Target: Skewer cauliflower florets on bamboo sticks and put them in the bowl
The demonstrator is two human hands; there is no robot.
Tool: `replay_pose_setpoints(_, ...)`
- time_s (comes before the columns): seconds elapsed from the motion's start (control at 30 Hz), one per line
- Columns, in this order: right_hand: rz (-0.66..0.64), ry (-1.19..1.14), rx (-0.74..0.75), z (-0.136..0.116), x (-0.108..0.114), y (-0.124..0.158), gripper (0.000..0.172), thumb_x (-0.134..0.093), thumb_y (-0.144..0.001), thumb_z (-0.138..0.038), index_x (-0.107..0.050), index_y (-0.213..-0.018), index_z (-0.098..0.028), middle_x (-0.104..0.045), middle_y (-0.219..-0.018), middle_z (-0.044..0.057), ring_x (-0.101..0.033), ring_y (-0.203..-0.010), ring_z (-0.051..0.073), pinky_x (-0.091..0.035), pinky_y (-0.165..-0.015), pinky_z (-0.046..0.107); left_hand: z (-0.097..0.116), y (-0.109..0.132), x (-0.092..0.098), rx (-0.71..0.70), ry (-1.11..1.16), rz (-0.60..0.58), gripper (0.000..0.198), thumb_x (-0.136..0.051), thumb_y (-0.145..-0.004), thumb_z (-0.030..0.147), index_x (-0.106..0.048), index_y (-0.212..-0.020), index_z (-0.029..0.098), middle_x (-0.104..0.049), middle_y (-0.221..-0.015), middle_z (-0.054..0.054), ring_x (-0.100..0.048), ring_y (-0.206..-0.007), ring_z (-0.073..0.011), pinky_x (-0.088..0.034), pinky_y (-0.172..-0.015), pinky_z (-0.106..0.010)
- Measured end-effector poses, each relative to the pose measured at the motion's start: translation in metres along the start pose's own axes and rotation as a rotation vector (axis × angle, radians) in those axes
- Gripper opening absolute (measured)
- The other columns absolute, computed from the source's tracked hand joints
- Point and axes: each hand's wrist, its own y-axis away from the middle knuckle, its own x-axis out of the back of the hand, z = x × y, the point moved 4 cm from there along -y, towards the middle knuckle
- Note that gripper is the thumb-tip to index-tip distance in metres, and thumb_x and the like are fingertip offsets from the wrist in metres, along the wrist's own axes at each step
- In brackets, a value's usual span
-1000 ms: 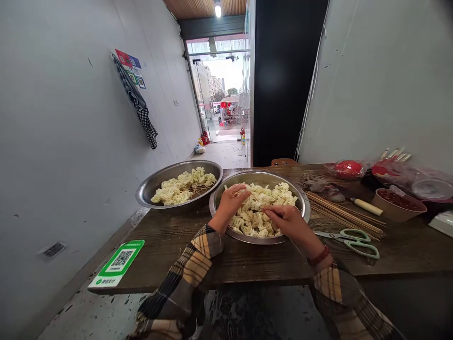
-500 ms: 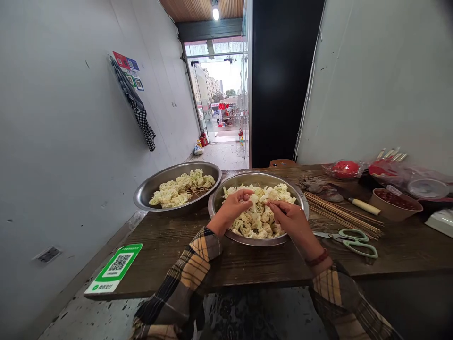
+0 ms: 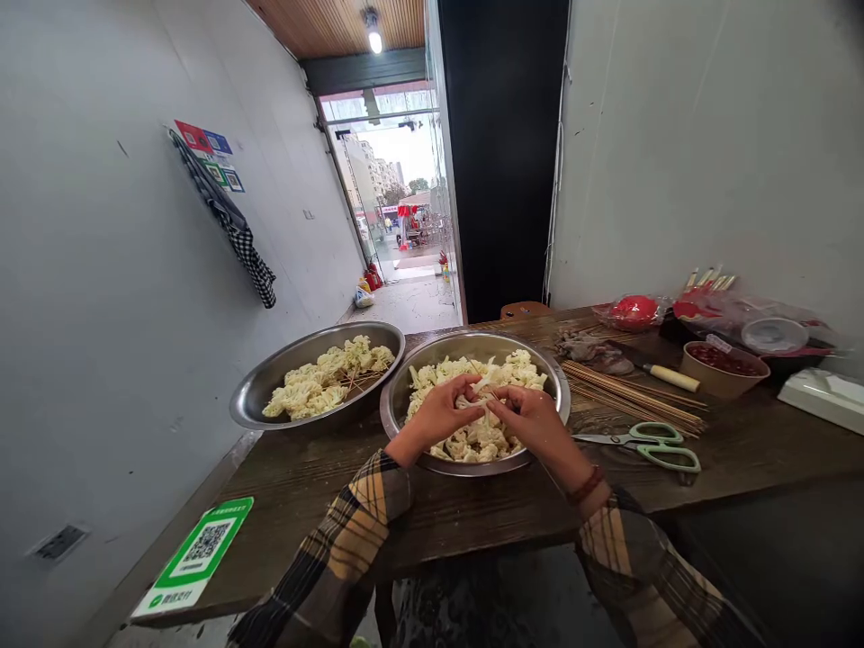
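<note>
A steel bowl (image 3: pixel 398 403) full of loose cauliflower florets (image 3: pixel 519 367) stands in front of me on the dark wooden table (image 3: pixel 472 508). My left hand (image 3: pixel 442 409) and my right hand (image 3: pixel 530 416) meet over the bowl, fingers pinched on one cauliflower piece (image 3: pixel 482 389) held between them. A thin skewer seems to run through it, but I cannot be sure. A second steel bowl (image 3: pixel 256 400) to the left holds cauliflower pieces on sticks (image 3: pixel 324 373).
Bamboo skewers (image 3: pixel 634 396) lie right of the bowl, with green-handled scissors (image 3: pixel 652 445) in front of them and a knife (image 3: pixel 658 373) behind. A bowl of red sauce (image 3: pixel 722 367), bagged items and a white box (image 3: pixel 820 400) sit far right. A green QR card (image 3: pixel 195 558) lies at the left table edge.
Both hands lifted from the florets and came together over the bowl with a piece between them. The camera view shifted right and down.
</note>
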Motion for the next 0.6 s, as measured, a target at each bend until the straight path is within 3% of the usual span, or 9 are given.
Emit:
replay_pose_setpoints(0.13, -0.002, 0.024, 0.002, -0.0003, -0.0008, -0.0003, 0.023, -0.058, -0.083, -0.036, -0.072, -0.08, -0.018, -0.058, -0.053, -0.002, -0.052, -0.053, 0.013, -0.034, -0.053, 0.024, 0.0011, -0.0003, 0.0016, -0.003, -0.025, 0.03, 0.052, -0.071, -0.069, 0.031, -0.056, -0.116, 0.014, -0.056, -0.082, -0.001, -0.051, -0.072, -0.0124, -0.041, -0.065, -0.025)
replay_pose_setpoints(0.33, 0.039, -0.065, -0.015, 0.0003, 0.0011, 0.0011, 0.023, -0.057, -0.083, -0.035, -0.069, -0.077, -0.017, -0.061, -0.059, -0.001, -0.052, -0.055, 0.013, -0.036, -0.054, 0.023, 0.0032, -0.0004, 0.0031, 0.05, 0.095, -0.029, 0.053, -0.07, -0.072, 0.036, -0.055, -0.118, 0.015, -0.058, -0.083, -0.002, -0.051, -0.07, -0.0115, -0.04, -0.063, -0.025)
replay_pose_setpoints(0.53, 0.09, -0.251, -0.074, 0.005, 0.0023, 0.0029, 0.026, -0.058, -0.082, -0.037, -0.069, -0.082, -0.014, -0.056, -0.056, -0.002, -0.047, -0.053, 0.011, -0.034, -0.051, 0.023, 0.0072, 0.0041, 0.0023, 0.141, 0.287, -0.067, 0.056, -0.073, -0.07, 0.038, -0.057, -0.119, 0.019, -0.062, -0.112, -0.009, -0.057, -0.089, -0.0167, -0.045, -0.076, -0.029)
replay_pose_setpoints(0.6, 0.102, -0.293, -0.092, 0.0073, 0.0018, 0.0024, 0.028, -0.058, -0.081, -0.039, -0.07, -0.082, -0.014, -0.054, -0.055, -0.002, -0.045, -0.051, 0.011, -0.033, -0.049, 0.023, 0.0079, 0.0053, -0.0001, 0.18, 0.337, -0.114, 0.054, -0.075, -0.068, 0.039, -0.059, -0.114, 0.018, -0.063, -0.111, -0.009, -0.059, -0.087, -0.0166, -0.046, -0.075, -0.029)
